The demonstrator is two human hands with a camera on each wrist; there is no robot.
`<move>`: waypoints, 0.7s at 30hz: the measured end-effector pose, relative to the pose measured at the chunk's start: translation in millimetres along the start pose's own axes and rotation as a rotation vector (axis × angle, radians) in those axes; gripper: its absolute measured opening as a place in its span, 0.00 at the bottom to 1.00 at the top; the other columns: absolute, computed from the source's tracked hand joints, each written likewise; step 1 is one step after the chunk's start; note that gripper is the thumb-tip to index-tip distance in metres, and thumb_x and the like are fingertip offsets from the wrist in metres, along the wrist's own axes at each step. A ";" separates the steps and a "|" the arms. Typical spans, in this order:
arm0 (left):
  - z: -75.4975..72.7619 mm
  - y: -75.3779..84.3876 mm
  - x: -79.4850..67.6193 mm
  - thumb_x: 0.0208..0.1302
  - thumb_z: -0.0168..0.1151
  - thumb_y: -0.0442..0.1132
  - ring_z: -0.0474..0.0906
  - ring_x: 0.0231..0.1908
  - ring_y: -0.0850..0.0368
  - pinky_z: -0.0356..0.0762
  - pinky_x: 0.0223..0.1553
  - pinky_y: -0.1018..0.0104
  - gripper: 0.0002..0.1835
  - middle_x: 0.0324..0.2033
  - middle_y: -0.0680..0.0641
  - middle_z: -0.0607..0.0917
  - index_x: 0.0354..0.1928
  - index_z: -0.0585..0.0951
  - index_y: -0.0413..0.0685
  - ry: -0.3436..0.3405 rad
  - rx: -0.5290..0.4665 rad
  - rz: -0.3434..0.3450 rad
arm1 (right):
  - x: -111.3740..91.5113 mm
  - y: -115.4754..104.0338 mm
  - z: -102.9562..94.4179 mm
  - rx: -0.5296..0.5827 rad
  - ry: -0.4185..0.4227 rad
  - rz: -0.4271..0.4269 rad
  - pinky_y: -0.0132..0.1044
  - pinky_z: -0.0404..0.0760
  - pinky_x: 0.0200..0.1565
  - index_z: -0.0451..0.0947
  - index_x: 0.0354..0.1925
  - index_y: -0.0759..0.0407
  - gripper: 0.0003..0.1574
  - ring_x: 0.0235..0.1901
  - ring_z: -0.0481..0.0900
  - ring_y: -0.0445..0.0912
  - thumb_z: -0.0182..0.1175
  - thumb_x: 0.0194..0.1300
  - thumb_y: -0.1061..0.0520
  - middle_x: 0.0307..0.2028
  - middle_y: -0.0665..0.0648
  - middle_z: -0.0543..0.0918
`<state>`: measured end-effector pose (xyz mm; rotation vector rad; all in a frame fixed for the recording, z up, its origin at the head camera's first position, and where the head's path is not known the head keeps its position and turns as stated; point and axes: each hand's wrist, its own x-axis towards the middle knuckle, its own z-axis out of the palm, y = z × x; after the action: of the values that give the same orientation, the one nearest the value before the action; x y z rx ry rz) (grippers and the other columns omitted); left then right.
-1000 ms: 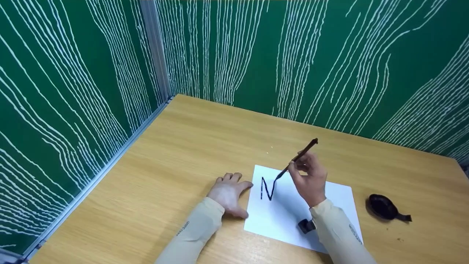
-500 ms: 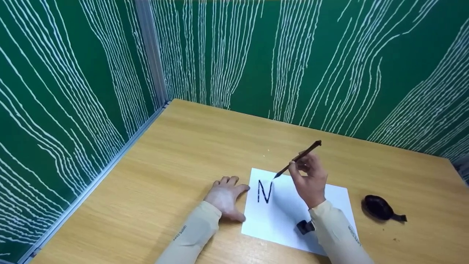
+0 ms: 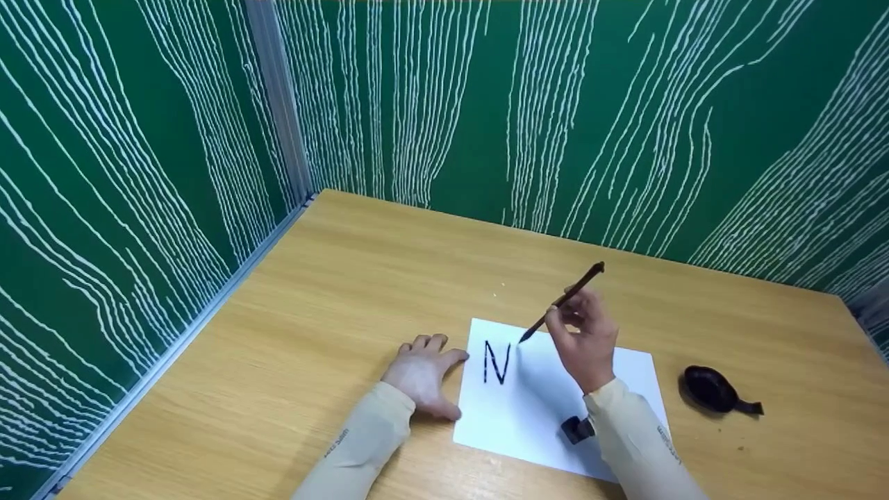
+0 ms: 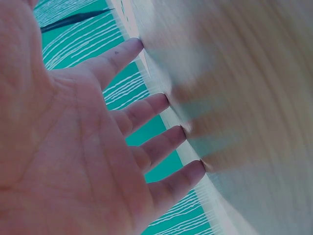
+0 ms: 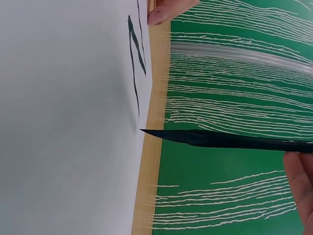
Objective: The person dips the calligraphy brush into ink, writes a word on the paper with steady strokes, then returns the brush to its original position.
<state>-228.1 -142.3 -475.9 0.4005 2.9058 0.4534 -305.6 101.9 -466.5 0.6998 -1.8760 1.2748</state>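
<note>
My right hand (image 3: 585, 340) pinches a dark paintbrush (image 3: 574, 291) partway along its handle, its tail angled up to the right. In the right wrist view the pointed black tip of the brush (image 5: 168, 135) hovers close over the white paper (image 5: 58, 147), just past the end of a black stroke. A black letter N (image 3: 496, 362) stands at the paper's upper left. My left hand (image 3: 424, 375) rests with fingers spread on the table, thumb and index finger at the paper's left edge. The left wrist view shows its fingertips (image 4: 196, 169) touching the tabletop.
A small black dish with a short handle (image 3: 710, 389) sits on the wooden table (image 3: 333, 292) right of the paper. Green walls with white wavy lines (image 3: 479, 125) border the table at the back and left. A dark wrist camera (image 3: 576, 429) sits at my right wrist.
The right upright of the N has been finished at its top, and the brush tip has lifted and shifted slightly right of it. The left hand keeps its place beside the paper.
</note>
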 end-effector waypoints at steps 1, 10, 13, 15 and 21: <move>0.4 -0.2 0.1 0.47 0.77 0.58 0.63 0.78 0.39 0.64 0.75 0.39 0.49 0.77 0.41 0.69 0.76 0.73 0.61 0.001 -0.007 0.001 | -0.7 0.3 0.2 0.000 -0.004 0.002 0.16 0.81 0.42 0.74 0.48 0.72 0.19 0.38 0.80 0.22 0.62 0.59 0.80 0.32 0.66 0.85; 0.2 0.5 0.2 0.47 0.77 0.58 0.63 0.77 0.39 0.64 0.75 0.40 0.50 0.77 0.41 0.69 0.76 0.72 0.61 0.002 0.001 0.007 | -2.7 -1.6 0.3 -0.032 -0.034 0.037 0.16 0.81 0.43 0.74 0.48 0.72 0.19 0.37 0.79 0.23 0.62 0.60 0.79 0.33 0.65 0.85; 0.1 1.0 0.1 0.47 0.77 0.59 0.63 0.77 0.39 0.64 0.75 0.40 0.50 0.77 0.41 0.68 0.76 0.72 0.61 0.000 0.003 0.001 | -2.8 -2.6 0.2 -0.039 -0.040 0.059 0.16 0.80 0.43 0.74 0.48 0.71 0.18 0.37 0.79 0.23 0.63 0.61 0.78 0.33 0.65 0.85; 0.2 1.1 0.0 0.47 0.77 0.59 0.63 0.77 0.40 0.64 0.75 0.40 0.50 0.77 0.41 0.68 0.76 0.72 0.61 -0.002 0.004 -0.002 | -2.8 -3.3 0.1 -0.041 -0.041 0.070 0.16 0.80 0.43 0.74 0.48 0.71 0.17 0.37 0.79 0.23 0.63 0.61 0.77 0.33 0.65 0.85; 0.0 0.9 -0.8 0.46 0.77 0.59 0.63 0.77 0.40 0.64 0.75 0.40 0.51 0.77 0.41 0.69 0.76 0.72 0.62 -0.001 0.008 -0.005 | -2.5 -4.6 0.0 -0.041 -0.038 0.074 0.16 0.81 0.42 0.74 0.48 0.72 0.18 0.36 0.79 0.24 0.62 0.60 0.78 0.32 0.64 0.85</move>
<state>-227.1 -141.6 -475.4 0.3940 2.9077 0.4413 -300.6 100.3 -466.0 0.6418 -1.9698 1.2735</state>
